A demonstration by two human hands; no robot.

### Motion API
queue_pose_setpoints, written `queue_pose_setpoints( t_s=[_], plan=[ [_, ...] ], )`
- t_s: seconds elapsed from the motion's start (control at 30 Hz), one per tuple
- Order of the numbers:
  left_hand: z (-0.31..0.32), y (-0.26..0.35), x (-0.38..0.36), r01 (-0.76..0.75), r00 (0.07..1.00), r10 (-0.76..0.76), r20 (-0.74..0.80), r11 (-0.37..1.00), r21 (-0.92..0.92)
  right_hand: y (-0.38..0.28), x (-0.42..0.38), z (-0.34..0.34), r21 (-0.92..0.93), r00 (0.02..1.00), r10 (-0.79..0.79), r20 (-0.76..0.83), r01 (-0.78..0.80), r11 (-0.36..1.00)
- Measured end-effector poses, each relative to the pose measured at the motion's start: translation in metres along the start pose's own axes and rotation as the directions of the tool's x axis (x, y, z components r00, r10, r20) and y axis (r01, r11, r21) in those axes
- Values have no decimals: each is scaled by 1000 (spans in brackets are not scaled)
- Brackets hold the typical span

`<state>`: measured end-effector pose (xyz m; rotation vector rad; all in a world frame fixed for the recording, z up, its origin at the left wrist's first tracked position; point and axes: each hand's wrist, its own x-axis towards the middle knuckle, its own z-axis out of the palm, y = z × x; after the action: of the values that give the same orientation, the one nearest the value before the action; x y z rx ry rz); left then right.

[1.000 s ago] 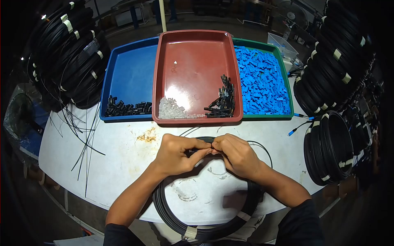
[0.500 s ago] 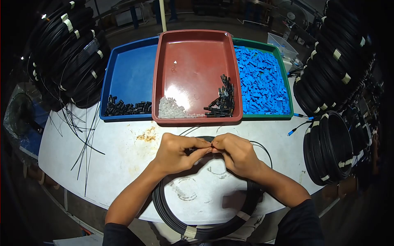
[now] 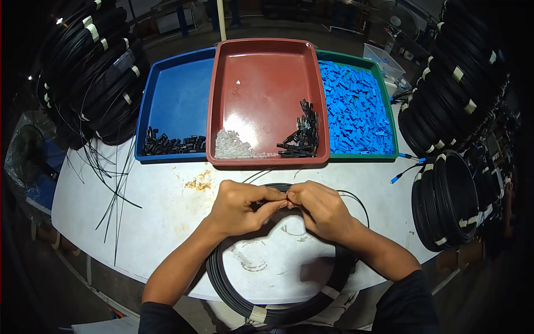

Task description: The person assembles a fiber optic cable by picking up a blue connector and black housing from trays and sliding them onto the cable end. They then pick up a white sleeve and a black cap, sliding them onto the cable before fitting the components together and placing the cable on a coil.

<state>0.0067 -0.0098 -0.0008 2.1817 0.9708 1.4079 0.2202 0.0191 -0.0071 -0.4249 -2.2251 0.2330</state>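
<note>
We find the left hand [image 3: 242,209] and the right hand [image 3: 322,209] meeting over the far side of a coil of black cable [image 3: 223,290]. The thumb and fingers of each are closed in a tight pinch, tip to tip, on a small dark bit [image 3: 287,195]; it is too covered for us to identify. The coil lies below the hands, partly on the table [image 3: 161,234], its near side past the edge; the hands and forearms hide parts of it.

Beyond the hands, we note three trays: a blue tray [image 3: 178,89] with short black pieces [image 3: 175,145], a red tray [image 3: 267,100] with clear pieces [image 3: 231,146] and longer black parts [image 3: 305,133], and a green tray [image 3: 396,136] with blue pieces [image 3: 356,111]. Cable stacks [image 3: 105,72] flank the trays on both sides. Loose cable ends [image 3: 118,197] trail over the table at left. We see nothing between the fingers and the trays except bare table and cable.
</note>
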Motion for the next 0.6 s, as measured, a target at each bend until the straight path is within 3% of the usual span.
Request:
queue_pose_setpoints(
  t_s=[0.03, 0.1, 0.17, 0.23, 0.27, 0.3, 0.33, 0.37, 0.4, 0.43, 0.47, 0.53, 0.57, 0.6],
  plan=[
    [0, 2, -1, 1, 1000, -1, 1, 1000, -1, -2, 0, -2, 1, 1000, 2, 0, -2, 1000],
    [-2, 4, -1, 327, 945, -310, 106, 918, -224, -7, 1, -8, -117, 996, -88, 18, 89, 989],
    [0, 1, -2, 337, 941, -313, 129, 901, -271, -8, 1, -7, -62, 998, -62, 12, 63, 996],
    [4, 2, -2, 61, 998, -59, 28, 995, -74, -6, -1, -6, -9, 999, -36, 7, 36, 999],
    [2, 2, -3, -125, 990, 120, 79, 990, 70, -2, -3, -6, 77, 999, 38, 17, -39, 996],
    [1, 2, 0, -127, 989, 121, 81, 989, 70, 1, -4, -5, 160, 993, 110, 30, -113, 981],
    [1, 2, 2, -376, 927, 355, 124, 889, 263, 2, -4, -4, 230, 986, 167, 15, -166, 959],
    [1, 2, 4, -582, 808, 550, 210, 691, 430, 2, -3, -3, 233, 986, 166, 17, -166, 958],
    [2, -1, 3, -596, 794, 572, 206, 663, 454, 3, -3, -4, 274, 977, 210, 37, -212, 938],
    [0, -2, 2, -594, 794, 572, 204, 662, 457, 3, -2, -4, 312, 966, 251, 59, -257, 915],
    [-3, -4, 1, -538, 840, 513, 177, 747, 391, 3, -1, -4, 311, 967, 248, 62, -255, 915],
    [-2, -10, 0, -418, 908, 409, 92, 873, 250, 2, 0, -3, 209, 991, 135, 11, -134, 969],
    [0, -8, -1, -416, 909, 407, 90, 874, 250, 1, 0, -3, 156, 997, 76, -13, -73, 985],
    [3, -6, -2, -220, 975, 220, 11, 970, 104, 0, 1, -1, 50, 998, 20, -53, -18, 999]
  ],
)
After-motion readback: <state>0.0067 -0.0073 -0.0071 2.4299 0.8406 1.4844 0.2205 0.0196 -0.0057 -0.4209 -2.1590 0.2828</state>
